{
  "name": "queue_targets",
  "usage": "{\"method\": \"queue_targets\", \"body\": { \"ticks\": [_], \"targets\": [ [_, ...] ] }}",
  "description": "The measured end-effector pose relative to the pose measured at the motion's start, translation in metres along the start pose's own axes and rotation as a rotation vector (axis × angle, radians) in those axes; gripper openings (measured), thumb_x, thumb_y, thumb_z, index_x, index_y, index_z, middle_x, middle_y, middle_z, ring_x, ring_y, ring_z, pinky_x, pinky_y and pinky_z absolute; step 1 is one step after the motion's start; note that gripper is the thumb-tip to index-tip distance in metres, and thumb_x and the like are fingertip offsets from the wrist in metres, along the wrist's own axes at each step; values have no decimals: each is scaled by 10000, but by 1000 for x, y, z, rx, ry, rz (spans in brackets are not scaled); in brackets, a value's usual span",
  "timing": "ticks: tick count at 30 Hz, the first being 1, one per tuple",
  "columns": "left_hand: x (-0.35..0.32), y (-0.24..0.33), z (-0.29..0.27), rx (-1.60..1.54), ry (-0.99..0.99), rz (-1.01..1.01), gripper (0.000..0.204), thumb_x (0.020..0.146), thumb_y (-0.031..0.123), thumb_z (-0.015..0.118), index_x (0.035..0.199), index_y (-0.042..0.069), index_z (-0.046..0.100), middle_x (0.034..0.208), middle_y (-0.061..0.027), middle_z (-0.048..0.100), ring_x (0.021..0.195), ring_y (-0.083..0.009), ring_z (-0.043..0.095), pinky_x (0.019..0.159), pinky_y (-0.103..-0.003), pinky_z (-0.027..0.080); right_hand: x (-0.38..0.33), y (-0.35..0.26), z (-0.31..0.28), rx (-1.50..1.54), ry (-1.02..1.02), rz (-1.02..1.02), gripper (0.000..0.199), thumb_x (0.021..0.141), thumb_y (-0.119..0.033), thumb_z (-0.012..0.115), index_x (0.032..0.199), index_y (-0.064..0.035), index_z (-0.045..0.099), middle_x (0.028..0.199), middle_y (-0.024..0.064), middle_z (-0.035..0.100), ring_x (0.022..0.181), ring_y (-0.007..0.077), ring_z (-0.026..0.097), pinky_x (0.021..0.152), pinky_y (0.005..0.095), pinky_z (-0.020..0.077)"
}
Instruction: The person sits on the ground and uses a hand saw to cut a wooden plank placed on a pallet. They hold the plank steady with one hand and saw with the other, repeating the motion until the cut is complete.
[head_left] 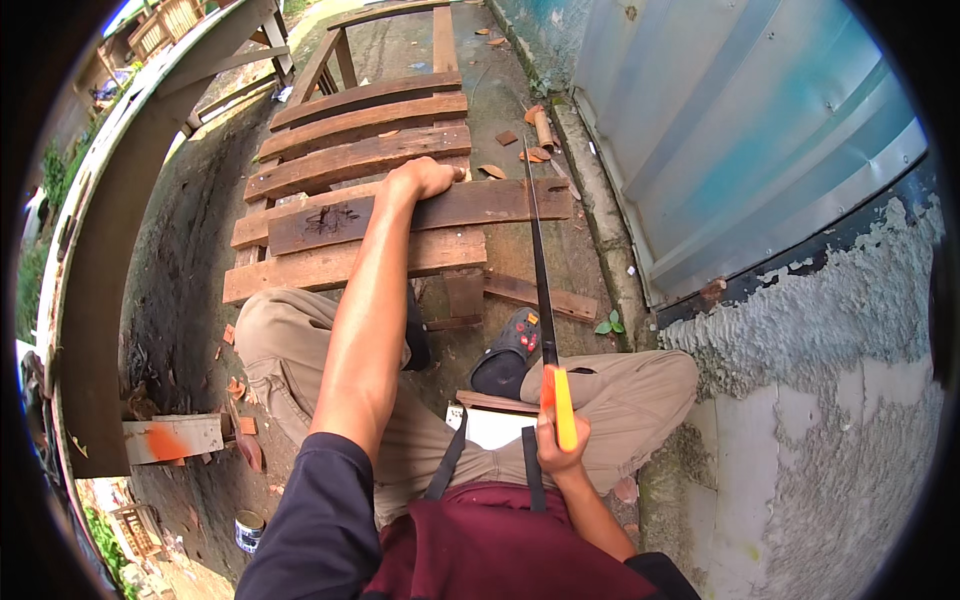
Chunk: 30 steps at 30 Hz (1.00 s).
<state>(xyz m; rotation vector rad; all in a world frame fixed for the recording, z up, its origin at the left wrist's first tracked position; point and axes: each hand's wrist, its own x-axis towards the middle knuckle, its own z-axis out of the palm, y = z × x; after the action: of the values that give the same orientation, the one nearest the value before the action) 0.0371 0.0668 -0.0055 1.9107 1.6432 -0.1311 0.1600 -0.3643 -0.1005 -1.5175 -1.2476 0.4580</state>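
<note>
Here: seated person, one hand pressing a plank, the other gripping a hand saw.

Left hand (422,178): arm stretched straight out toward 12 o'clock, palm down, fingers curled over the far edge of a dark plank (420,212) that lies crosswise on a slatted wooden pallet (345,130); grip clenched on the plank edge. Right hand (560,440): held close to the body at 5 o'clock, elbow bent, fist wrapped around the orange and yellow handle of the hand saw (540,270). Saw blade: edge-on, running from the handle toward 12 o'clock, crossing the right end of the plank. Containers: one small tin can (249,530) on the ground at 7 o'clock, upright; contents cannot be made out. Corrugated metal sheet (740,130) at 2 o'clock, rough plastered wall (820,400) at 4 o'clock.
</note>
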Motion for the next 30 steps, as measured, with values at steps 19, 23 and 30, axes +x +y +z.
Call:
{"method": "queue_targets", "body": {
  "ticks": [19,23,30],
  "targets": [
    [-10,4,-3,42,17,10,713,907,587,537,1359,41,610,1480,-188,518,1375,-362,492,1140,-443,388,17,20,12,74,58,-109,83,791,-25,604,798,39,657,600,140,573,480,271,608,497,373,479],
    [-11,5,-4,72,33,-15,678,903,553,527,1369,68,612,1477,-175,529,1373,-348,500,1160,-439,355,-20,6,-7,54,52,-77,125,822,-59,569,820,47,635,637,98,610,537,191,600,616,339,524],
    [3,6,-5,36,0,25,688,916,562,519,1380,60,598,1496,-175,510,1391,-354,479,1144,-449,373,159,-15,49,223,156,7,201,874,-77,647,709,-1,559,525,79,513,448,167,498,468,332,387]
  ]
}}
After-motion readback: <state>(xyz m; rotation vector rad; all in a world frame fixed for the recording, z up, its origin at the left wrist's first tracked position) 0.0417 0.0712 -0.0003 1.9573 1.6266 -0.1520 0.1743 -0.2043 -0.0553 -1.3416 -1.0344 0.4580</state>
